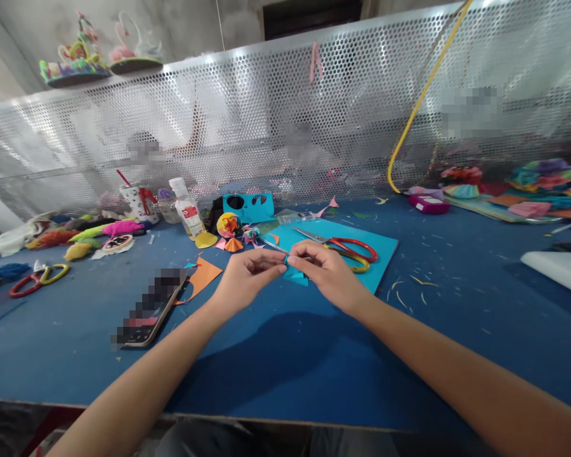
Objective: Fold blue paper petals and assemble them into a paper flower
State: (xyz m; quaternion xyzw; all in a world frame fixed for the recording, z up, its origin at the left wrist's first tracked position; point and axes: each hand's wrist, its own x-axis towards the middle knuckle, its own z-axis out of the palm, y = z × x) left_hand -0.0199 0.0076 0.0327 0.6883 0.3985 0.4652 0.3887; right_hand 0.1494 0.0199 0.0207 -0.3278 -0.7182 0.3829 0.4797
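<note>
In the head view, my left hand (250, 276) and my right hand (330, 270) meet above the table, fingertips nearly touching. Both pinch a small folded piece of blue paper (295, 277), partly hidden by the fingers. A thin metal rod (275, 246) runs toward the fingertips; its end is hidden, and I cannot tell whether a hand holds it. Just behind my right hand, scissors (356, 249) with red and yellow handles rest on a blue sheet (380, 244). Orange paper (204, 279) with a cut-out curve lies left of my left hand.
A phone (155, 311) lies at left on the blue table (276, 374). Behind it stand a clear bottle (189, 212), a paper flower (228, 225) and a cut blue sheet (254, 208). More scissors (40, 276) lie far left. A perforated metal panel (276, 108) closes the back.
</note>
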